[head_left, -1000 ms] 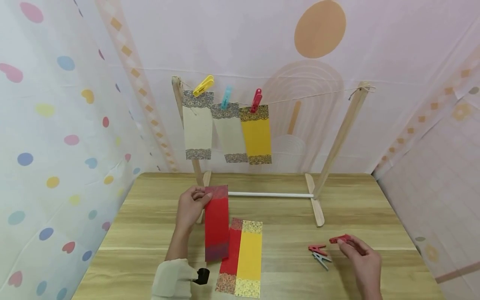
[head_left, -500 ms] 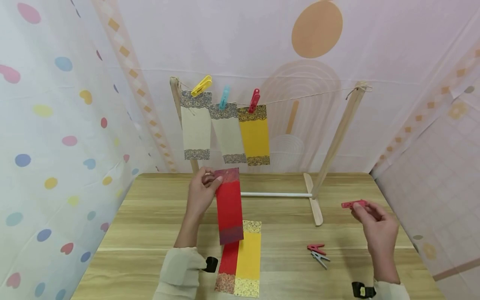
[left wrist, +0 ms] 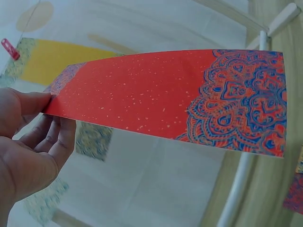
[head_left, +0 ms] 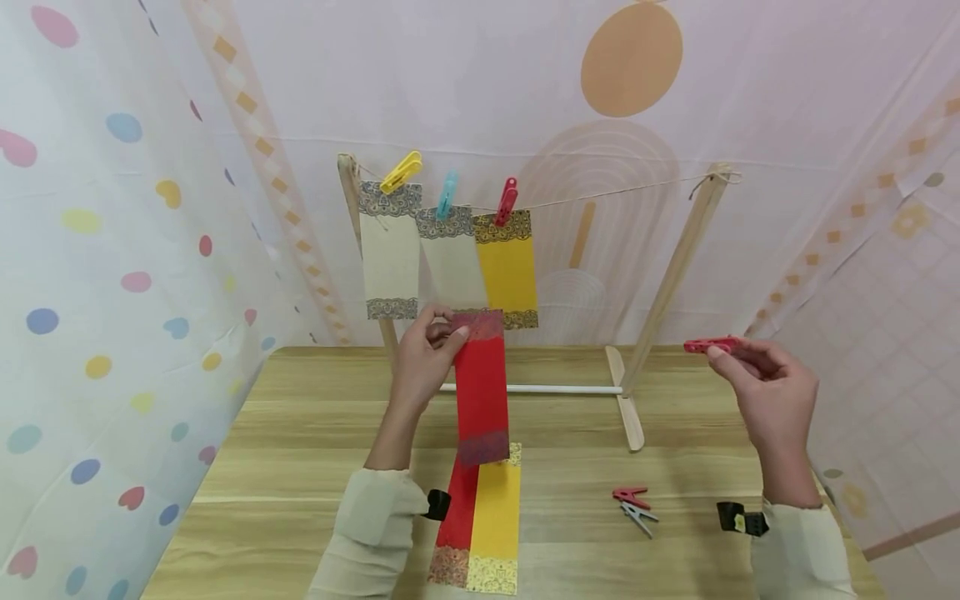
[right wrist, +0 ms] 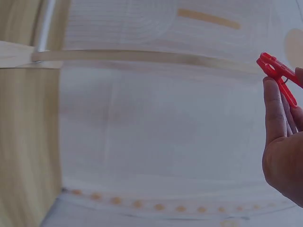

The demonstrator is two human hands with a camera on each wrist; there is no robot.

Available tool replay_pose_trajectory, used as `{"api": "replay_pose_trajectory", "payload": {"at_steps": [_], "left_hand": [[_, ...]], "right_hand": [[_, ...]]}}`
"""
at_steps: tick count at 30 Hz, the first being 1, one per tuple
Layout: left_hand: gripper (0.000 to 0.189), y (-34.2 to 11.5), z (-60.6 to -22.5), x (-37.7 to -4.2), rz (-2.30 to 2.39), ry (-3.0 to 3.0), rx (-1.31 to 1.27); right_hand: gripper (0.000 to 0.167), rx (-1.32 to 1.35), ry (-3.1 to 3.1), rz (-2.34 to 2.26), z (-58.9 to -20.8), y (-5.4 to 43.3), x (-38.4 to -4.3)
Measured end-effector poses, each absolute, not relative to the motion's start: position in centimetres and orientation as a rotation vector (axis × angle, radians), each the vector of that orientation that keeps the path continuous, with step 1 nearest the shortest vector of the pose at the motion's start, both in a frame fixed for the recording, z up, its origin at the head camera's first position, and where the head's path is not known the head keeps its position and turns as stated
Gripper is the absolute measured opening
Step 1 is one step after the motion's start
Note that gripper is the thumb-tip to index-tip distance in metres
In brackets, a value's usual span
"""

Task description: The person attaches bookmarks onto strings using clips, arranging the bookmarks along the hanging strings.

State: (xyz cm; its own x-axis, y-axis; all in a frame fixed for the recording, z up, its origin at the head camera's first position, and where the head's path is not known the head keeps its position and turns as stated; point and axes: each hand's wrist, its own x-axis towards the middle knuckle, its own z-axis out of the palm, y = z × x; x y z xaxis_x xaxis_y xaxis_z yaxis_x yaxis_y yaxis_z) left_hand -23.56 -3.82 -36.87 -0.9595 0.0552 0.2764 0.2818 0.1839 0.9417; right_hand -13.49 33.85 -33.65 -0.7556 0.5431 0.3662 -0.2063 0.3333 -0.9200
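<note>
My left hand [head_left: 423, 358] pinches a red paper card [head_left: 482, 387] by its upper left corner, raised in front of the rack. In the left wrist view the red card [left wrist: 142, 97] shows gold flecks and a blue lace pattern at its ends. To the right, my right hand [head_left: 776, 392] holds a red clothespin [head_left: 708, 345] between thumb and fingers, up off the table. The right wrist view shows this clothespin [right wrist: 277, 75] side-on. Two cream cards [head_left: 390, 250] and a yellow card [head_left: 510, 271] hang from the string, held by yellow [head_left: 401, 172], blue [head_left: 447, 196] and red clothespins [head_left: 506, 202].
On the table [head_left: 570, 517] lie another red card [head_left: 455, 525] and a yellow card [head_left: 495, 529], partly below the raised one. A red clothespin [head_left: 632, 497] and a grey one [head_left: 639, 518] lie right of them. The rack has wooden posts [head_left: 678, 275] and a white rod [head_left: 562, 389].
My left hand has lifted the red card up and to the right, toward the hanging cards. My right hand has raised its red clothespin from near the table, moving slightly right.
</note>
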Motion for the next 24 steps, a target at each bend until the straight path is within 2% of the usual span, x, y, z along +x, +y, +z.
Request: {"api": "replay_pose_trajectory", "payload": {"at_steps": [11, 16, 24], "left_hand": [[0.016, -1.4, -34.1, -24.3, -1.956, -2.183, -0.444], [0.016, -0.2, -33.0, -24.7, -1.962, -2.134, -0.480], [0.014, 1.9, -31.5, -25.5, -1.962, -2.047, -0.472]], "right_hand": [[0.020, -0.118, -2.043, 1.291, -29.4, 32.7, -15.9], [0.015, -0.054, -2.047, 1.286, -27.2, 32.2, -17.1], [0.011, 0.180, -1.847, 1.592, -24.0, 30.7, -19.0]]}}
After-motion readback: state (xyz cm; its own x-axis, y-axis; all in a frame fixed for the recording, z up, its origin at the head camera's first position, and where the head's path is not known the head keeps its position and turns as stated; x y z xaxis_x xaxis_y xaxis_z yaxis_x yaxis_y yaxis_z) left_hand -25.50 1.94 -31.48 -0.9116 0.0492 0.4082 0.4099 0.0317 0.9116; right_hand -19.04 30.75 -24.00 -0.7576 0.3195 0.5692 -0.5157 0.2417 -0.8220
